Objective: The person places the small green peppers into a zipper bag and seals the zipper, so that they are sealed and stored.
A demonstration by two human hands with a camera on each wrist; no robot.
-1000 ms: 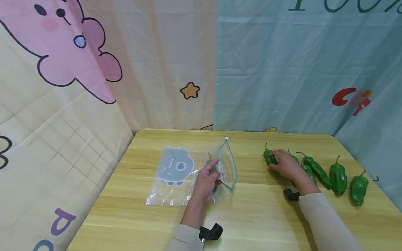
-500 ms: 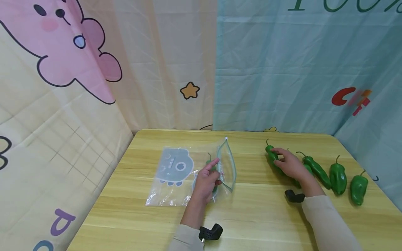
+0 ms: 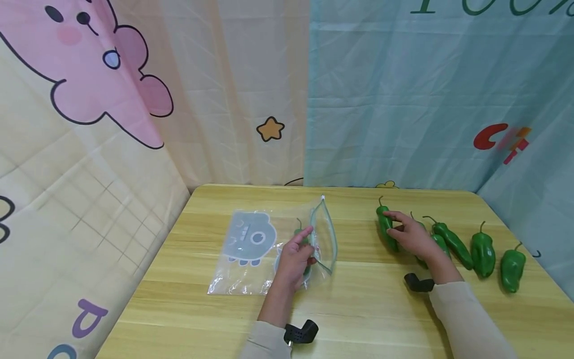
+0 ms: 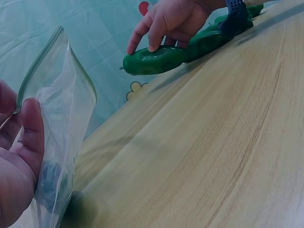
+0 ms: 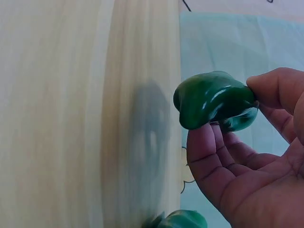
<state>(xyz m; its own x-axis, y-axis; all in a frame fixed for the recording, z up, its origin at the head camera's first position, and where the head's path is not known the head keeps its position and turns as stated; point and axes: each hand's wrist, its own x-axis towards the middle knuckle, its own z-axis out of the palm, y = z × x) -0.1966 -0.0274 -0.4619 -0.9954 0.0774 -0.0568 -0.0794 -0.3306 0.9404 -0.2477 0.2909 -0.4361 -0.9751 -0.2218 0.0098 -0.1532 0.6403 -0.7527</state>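
Observation:
My right hand (image 3: 416, 239) grips a long green pepper (image 3: 386, 227) between thumb and fingers. A shadow on the tabletop, apart from this pepper (image 5: 213, 100) in the right wrist view, shows it is raised. My left hand (image 3: 292, 263) pinches the opening edge of a clear zip bag (image 3: 245, 239) lying on the table, its mouth held apart toward the right. Through the plastic another green pepper (image 3: 303, 238) shows, partly covered by my left fingers. In the left wrist view, thumb and finger hold the bag's green rim (image 4: 39, 59).
Several more green peppers (image 3: 483, 254) lie on the right side of the wooden table (image 3: 358, 309), some partly hidden under my right hand. Bare wood lies between the bag and the peppers. Printed curtains (image 3: 385, 99) hang behind the table's far edge.
My right hand has picked up the pepper it was touching and shifted it slightly left. The left hand and the bag have stayed in place.

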